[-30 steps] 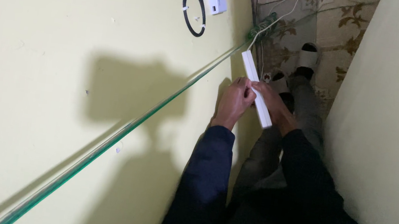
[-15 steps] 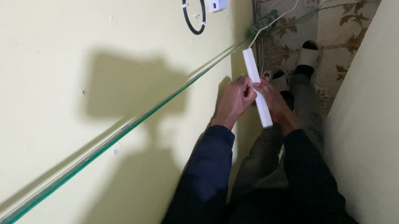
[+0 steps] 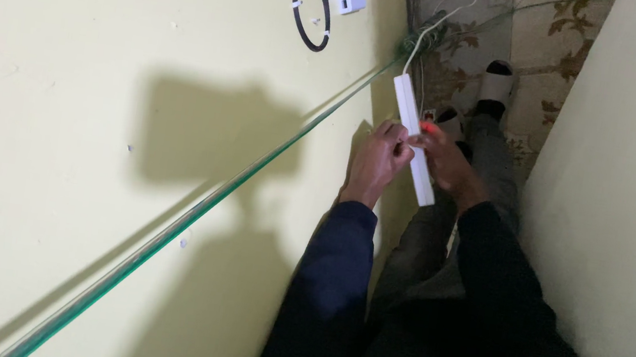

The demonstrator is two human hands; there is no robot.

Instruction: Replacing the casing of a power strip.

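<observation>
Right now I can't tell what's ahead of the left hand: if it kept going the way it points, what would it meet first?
Probably the white strip: the left hand points up along it, fingertips already at its edge. Depth is unclear; the wall lies beside.

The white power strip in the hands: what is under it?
Under the white power strip you see the person's legs in grey trousers, a sandalled foot and patterned floor. The left hand and right hand cover its middle part, so its underside is hidden.

I see a white power strip [image 3: 413,138] | long, slim, red light lit | tilted diagonally | upper centre of frame, held above the legs
</observation>
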